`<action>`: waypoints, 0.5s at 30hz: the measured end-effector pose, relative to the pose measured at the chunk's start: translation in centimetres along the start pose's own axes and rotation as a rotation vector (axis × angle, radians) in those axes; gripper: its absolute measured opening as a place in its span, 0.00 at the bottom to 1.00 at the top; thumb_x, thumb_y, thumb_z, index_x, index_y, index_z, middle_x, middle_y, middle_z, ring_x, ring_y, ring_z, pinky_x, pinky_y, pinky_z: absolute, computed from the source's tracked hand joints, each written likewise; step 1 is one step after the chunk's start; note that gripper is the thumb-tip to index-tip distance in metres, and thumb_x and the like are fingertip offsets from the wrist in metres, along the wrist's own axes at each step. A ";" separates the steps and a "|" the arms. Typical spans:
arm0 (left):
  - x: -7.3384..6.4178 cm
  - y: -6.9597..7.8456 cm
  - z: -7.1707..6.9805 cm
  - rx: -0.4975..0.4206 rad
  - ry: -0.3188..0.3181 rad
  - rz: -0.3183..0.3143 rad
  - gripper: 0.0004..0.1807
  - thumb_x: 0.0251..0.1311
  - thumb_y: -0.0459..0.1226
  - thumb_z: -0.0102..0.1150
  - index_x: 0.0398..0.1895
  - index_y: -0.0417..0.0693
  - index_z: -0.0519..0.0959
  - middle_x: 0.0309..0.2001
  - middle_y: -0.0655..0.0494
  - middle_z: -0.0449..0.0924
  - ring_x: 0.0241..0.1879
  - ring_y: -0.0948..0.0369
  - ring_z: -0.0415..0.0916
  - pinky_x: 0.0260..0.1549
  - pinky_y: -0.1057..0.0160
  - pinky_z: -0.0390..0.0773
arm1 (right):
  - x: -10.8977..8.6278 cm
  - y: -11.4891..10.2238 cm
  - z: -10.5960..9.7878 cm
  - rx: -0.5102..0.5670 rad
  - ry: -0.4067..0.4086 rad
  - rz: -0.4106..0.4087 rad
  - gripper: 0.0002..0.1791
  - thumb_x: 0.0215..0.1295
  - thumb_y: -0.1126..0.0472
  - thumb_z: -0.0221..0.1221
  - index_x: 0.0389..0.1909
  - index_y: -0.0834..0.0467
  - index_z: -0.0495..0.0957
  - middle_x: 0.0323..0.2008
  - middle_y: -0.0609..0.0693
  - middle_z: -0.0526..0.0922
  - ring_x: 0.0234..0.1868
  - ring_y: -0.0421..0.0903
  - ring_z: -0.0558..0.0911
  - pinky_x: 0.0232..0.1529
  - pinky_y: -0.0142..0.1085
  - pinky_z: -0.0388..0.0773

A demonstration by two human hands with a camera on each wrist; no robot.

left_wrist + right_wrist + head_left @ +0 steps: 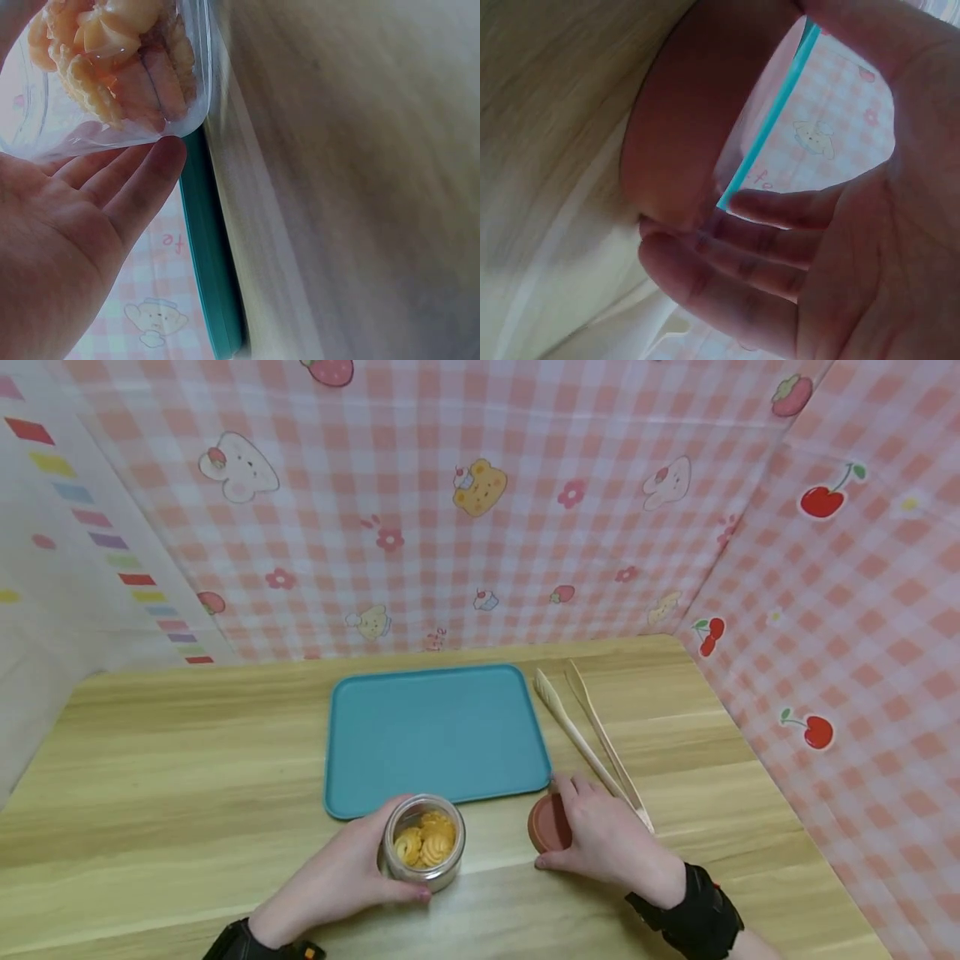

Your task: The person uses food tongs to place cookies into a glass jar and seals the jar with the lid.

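A clear jar [447, 878] with its mouth uncovered holds several golden swirl cookies [433, 843]. My left hand [360, 868] grips it from the left side, thumb at the near side and fingers curving round the far side. In the left wrist view, cookies [112, 45] show through the clear wall, along with a piece that looks wrapped. To the right, my right hand [611, 837] holds a round brown lid [546, 828] by its edge, low at the tabletop. The right wrist view shows the lid's side [682, 112] between thumb and fingers.
A flat teal tray [438, 735] lies just beyond both hands. Wooden tongs [577, 739] lie right of it, their joined end beside my right hand. Pink checked cloth [480, 552] rises behind the wooden table [187, 760] and along the right.
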State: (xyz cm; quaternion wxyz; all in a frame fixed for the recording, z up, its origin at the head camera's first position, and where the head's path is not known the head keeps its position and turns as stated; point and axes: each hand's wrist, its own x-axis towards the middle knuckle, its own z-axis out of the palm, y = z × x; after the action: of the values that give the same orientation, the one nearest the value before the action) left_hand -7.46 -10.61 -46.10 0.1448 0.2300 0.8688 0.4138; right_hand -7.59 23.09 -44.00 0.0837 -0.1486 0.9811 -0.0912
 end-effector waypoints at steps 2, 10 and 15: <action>-0.1 0.0 0.2 -0.001 0.001 0.005 0.52 0.43 0.56 0.85 0.73 0.67 0.68 0.65 0.68 0.81 0.66 0.61 0.79 0.67 0.49 0.79 | -0.3 0.0 -0.1 0.006 0.001 0.007 0.50 0.43 0.35 0.80 0.61 0.64 0.76 0.50 0.57 0.82 0.44 0.49 0.84 0.41 0.44 0.85; 0.0 0.1 0.4 0.006 0.019 0.038 0.52 0.43 0.58 0.84 0.74 0.66 0.68 0.65 0.69 0.81 0.65 0.62 0.79 0.67 0.52 0.80 | 0.2 -2.9 -3.9 0.085 0.109 -0.174 0.46 0.48 0.37 0.78 0.64 0.59 0.78 0.52 0.50 0.84 0.42 0.40 0.82 0.40 0.32 0.81; 0.1 0.1 0.2 -0.008 0.014 0.043 0.52 0.45 0.60 0.82 0.74 0.68 0.66 0.63 0.70 0.81 0.62 0.65 0.80 0.63 0.58 0.81 | 1.8 -7.6 -6.6 0.076 0.092 -0.452 0.48 0.53 0.35 0.75 0.71 0.55 0.74 0.61 0.48 0.80 0.53 0.40 0.82 0.50 0.31 0.83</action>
State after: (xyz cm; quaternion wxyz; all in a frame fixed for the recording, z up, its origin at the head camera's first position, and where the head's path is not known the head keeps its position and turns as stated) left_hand -7.40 -10.40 -46.19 0.1310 0.2450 0.8631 0.4218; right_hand -8.47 16.45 -36.27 0.0218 -0.3567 0.9216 -0.1513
